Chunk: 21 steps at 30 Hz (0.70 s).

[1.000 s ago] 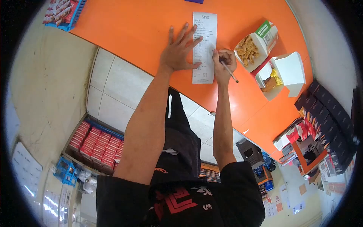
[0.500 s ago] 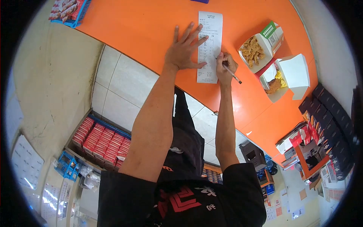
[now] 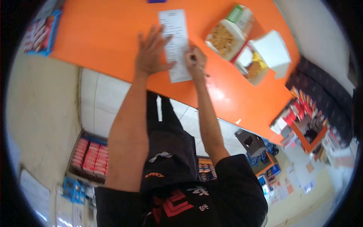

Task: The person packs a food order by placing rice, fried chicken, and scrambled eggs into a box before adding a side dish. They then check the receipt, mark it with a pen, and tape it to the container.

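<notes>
A long white printed receipt (image 3: 176,45) lies flat on the orange counter (image 3: 106,41). My left hand (image 3: 152,55) is spread open, its fingertips and thumb resting over the receipt's left edge. At the right edge of the paper, my right hand (image 3: 195,62) is closed around a pen (image 3: 207,76). The pen is blurred and mostly covered by the hand; only its back end shows beyond it. Where the pen's tip meets the paper cannot be made out.
Right of my hands stand two open food boxes: one with fried crispy pieces (image 3: 222,39), one with a brown fried piece and something yellow (image 3: 256,68). A blue basket of packets (image 3: 41,34) sits at far left. Red boxes (image 3: 94,159) fill a crate below the counter.
The view has turned and blurred, so the counter and everything on it sit further left. My right hand has tilted, hiding more of the pen. My left hand stays spread by the receipt.
</notes>
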Each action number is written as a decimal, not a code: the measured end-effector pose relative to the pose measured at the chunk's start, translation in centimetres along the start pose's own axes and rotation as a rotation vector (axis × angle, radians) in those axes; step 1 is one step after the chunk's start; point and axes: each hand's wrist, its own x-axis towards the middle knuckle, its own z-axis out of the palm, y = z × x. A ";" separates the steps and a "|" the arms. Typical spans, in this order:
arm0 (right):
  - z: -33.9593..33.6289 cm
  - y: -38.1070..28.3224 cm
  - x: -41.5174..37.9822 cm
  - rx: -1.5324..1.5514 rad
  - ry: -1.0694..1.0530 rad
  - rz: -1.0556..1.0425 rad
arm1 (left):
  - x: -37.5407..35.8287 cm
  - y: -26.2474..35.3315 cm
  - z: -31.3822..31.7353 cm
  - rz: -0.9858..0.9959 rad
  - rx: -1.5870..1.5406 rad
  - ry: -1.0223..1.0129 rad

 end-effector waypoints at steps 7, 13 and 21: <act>-0.6 -1.4 -1.3 0.040 0.201 0.098 | 0.3 0.5 -0.3 0.004 0.004 -0.009; -3.7 -2.3 -2.3 0.039 0.630 0.147 | 0.1 0.2 -0.2 -0.009 0.060 -0.007; 0.8 -4.3 0.8 0.348 0.167 0.255 | -0.1 0.2 -0.3 -0.046 0.001 -0.014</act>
